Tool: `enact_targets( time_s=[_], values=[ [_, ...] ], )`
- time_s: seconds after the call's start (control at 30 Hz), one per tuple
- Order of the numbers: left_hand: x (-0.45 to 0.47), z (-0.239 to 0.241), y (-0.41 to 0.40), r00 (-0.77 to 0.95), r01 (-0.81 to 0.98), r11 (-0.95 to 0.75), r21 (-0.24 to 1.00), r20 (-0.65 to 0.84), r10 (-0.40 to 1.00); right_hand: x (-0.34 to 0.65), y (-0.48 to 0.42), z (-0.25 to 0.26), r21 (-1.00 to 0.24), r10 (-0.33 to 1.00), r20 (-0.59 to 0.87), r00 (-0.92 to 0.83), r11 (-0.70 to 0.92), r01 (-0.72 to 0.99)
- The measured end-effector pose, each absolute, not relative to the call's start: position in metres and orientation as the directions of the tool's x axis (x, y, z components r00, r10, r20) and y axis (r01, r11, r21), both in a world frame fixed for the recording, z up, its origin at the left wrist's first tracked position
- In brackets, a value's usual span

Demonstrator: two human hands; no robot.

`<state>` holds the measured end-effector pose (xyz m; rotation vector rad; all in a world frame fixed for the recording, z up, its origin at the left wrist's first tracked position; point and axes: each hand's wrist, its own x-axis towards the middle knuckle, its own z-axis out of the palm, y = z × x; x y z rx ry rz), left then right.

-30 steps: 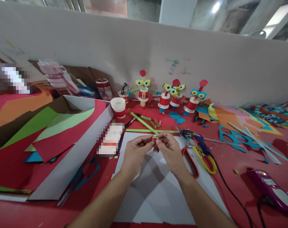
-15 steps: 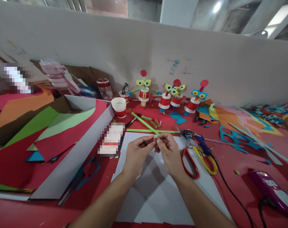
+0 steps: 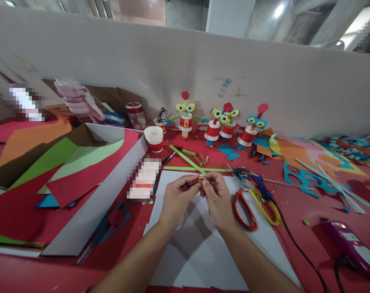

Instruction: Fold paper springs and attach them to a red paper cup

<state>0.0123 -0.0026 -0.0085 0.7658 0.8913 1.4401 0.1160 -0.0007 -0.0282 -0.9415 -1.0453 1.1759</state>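
Workpiece: a small folded red-and-green paper piece (image 3: 201, 179), located directly between the fingertips of both hands, above the far edge of a white sheet (image 3: 200, 252) on the red desk (image 3: 294, 211).

Hand state: the left hand (image 3: 177, 199) pinches the piece from the left; the right hand (image 3: 217, 199) pinches it from the right. Thumbs and index fingers meet at it, so neither hand is nearer. The fingers cover most of the piece; its long axis cannot be determined.

Alignment: a diagonal green paper strip (image 3: 186, 158) runs from far left to near right, its near end reaching the fingertips. Whether it joins the piece cannot be confirmed. A second, crosswise green strip (image 3: 177, 168) lies just beyond the hands, its long axis left to right.

Adjacent items: a green pleated paper spring (image 3: 188, 153) lies beyond the strips' crossing; a red scissor handle (image 3: 252, 227) rests beside the right wrist.
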Motion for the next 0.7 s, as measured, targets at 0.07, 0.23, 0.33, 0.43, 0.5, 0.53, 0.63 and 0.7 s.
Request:
enact_targets(
  time_s=[0.07,0.23,0.33,0.43,0.5,0.53,0.63,0.7],
  values=[
    [0.010,-0.007,-0.002,-0.042,-0.509,0.025,0.860,-0.054,0.998,0.115,-0.002,-0.028,-0.945,0.990,0.123,0.071,0.139,-0.295],
    [0.004,-0.011,0.002,-0.008,-0.515,0.026,0.857,-0.035,0.999,0.114,-0.003,-0.023,-0.892,0.995,0.090,0.043,0.100,-0.441],
    [0.002,-0.015,0.005,-0.008,-0.511,0.035,0.859,-0.046,0.999,0.113,-0.003,-0.020,-0.824,0.999,0.040,-0.019,0.023,-0.566],
    [0.000,-0.016,0.007,-0.008,-0.513,0.064,0.856,-0.080,0.997,0.115,-0.001,-0.016,-0.774,0.997,0.002,-0.083,-0.051,-0.632],
    [0.000,-0.015,0.007,-0.018,-0.503,0.065,0.862,-0.086,0.996,0.118,0.000,-0.014,-0.781,0.994,0.001,-0.108,-0.067,-0.621],
    [0.000,-0.014,0.006,-0.030,-0.492,0.054,0.869,-0.078,0.996,0.120,0.001,-0.013,-0.797,0.994,0.009,-0.113,-0.061,-0.601],
    [0.000,-0.009,0.004,-0.067,-0.438,-0.010,0.899,-0.022,0.997,0.127,0.004,-0.011,-0.871,0.993,0.054,-0.103,-0.004,-0.492],
    [0.000,-0.005,0.003,-0.081,-0.399,-0.041,0.916,0.009,0.997,0.131,0.005,-0.008,-0.927,0.991,0.087,-0.104,0.043,-0.372]
  ],
)
